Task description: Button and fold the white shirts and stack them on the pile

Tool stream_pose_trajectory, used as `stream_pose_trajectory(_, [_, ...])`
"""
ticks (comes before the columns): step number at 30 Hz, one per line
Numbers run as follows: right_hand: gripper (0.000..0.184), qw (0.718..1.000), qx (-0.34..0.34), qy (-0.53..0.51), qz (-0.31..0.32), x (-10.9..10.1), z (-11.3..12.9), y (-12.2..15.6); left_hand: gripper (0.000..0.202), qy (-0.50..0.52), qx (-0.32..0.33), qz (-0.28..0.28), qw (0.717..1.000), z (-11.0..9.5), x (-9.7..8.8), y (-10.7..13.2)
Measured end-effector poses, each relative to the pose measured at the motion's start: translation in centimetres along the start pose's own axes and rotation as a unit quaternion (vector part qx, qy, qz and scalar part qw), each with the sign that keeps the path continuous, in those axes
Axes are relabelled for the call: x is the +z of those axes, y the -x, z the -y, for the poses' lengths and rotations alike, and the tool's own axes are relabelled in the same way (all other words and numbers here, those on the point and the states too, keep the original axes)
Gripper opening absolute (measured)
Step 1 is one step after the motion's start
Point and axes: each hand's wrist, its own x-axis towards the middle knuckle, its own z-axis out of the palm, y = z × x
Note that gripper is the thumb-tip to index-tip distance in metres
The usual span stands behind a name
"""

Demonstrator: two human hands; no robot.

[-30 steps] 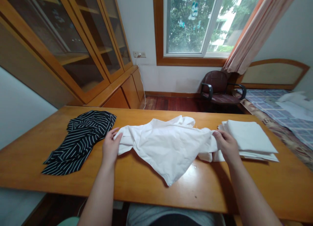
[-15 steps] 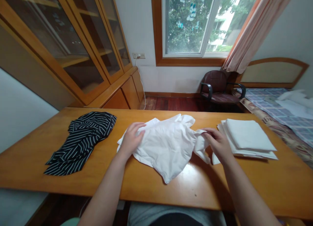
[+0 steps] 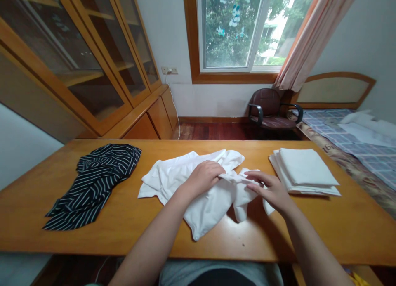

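Observation:
A crumpled white shirt [image 3: 204, 211] lies spread on the wooden table in front of me. My left hand [image 3: 204, 178] rests over its middle, with the fingers closed on a gathered fold of the cloth. On the right, my right hand [image 3: 270, 191] has its thumb and fingers around a narrow, sleeve-like part of the same shirt. Some of this cloth hangs below the fingers, and part of the grip is hidden. To the left lies a black garment with white stripes [image 3: 95, 183], loosely bunched and apart from both hands.
A stack of folded white cloths [image 3: 306, 168] sits at the right of the table [image 3: 130, 236]. Beyond the table are a glass-door cabinet [image 3: 123, 96], a maroon armchair [image 3: 269, 108] and a bed with a checked cover [image 3: 334, 123]. A white cord [image 3: 175, 100] runs down the wall.
My left hand has moved right, from the shirt's left side to its middle near the sleeve-like part. The right hand has shifted slightly, and the gathered cloth has come closer to the left hand.

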Motion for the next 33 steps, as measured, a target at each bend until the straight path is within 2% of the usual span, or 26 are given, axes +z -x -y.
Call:
stream_pose_trajectory(2, [0.04, 0.998, 0.037, 0.016, 0.051, -0.4, -1.2, 0.4, 0.028, 0.019, -0.034, -0.041, 0.998, 0.7, -0.9, 0.6])
stream_pose_trajectory(5, [0.032, 0.99, 0.043, 0.034, 0.133, -0.3, -2.6, 0.7, 0.033, 0.051, -0.097, -0.106, 0.988, 1.4, -2.9, 1.3])
stream_pose_trajectory(8, [0.033, 0.986, 0.031, 0.035, 0.157, -0.2, -3.3, 0.5, 0.032, 0.048, -0.149, -0.154, 0.976, 2.0, -4.6, 1.9])
stream_pose_trajectory(10, [0.032, 0.994, 0.008, 0.034, 0.107, -0.4, -3.4, 0.1, 0.031, 0.008, -0.178, -0.179, 0.968, 2.5, -5.4, 2.4])
stream_pose_trajectory(13, [0.02, 0.995, -0.068, 0.056, -0.056, -0.9, -3.1, -0.6, 0.029, -0.082, -0.209, -0.206, 0.952, 3.4, -6.2, 3.3])
stream_pose_trajectory(15, [0.01, 0.976, -0.106, 0.095, -0.164, -1.1, -2.8, -1.0, 0.026, -0.135, -0.215, -0.215, 0.943, 3.9, -6.7, 3.8])
stream_pose_trajectory(17, [0.006, 0.954, -0.117, 0.148, -0.235, -1.2, -2.5, -1.3, 0.024, -0.168, -0.212, -0.211, 0.939, 4.2, -7.3, 4.2])
stream_pose_trajectory(20, [0.009, 0.929, -0.103, 0.201, -0.295, -1.0, -2.5, -1.4, 0.021, -0.19, -0.197, -0.171, 0.947, 4.3, -8.1, 4.6])
stream_pose_trajectory(25, [0.012, 0.893, -0.068, 0.19, -0.402, -1.1, -3.2, -0.8, 0.019, -0.222, -0.203, -0.101, 0.948, 4.0, -9.1, 5.6])
stream_pose_trajectory(30, [0.009, 0.845, -0.058, 0.186, -0.499, -2.2, -3.7, -0.4, 0.023, -0.233, -0.244, -0.113, 0.934, 4.6, -9.5, 7.0])
stream_pose_trajectory(33, [0.007, 0.848, -0.034, 0.178, -0.498, -2.4, -3.8, -0.4, 0.023, -0.234, -0.262, -0.096, 0.931, 4.7, -9.5, 7.2])
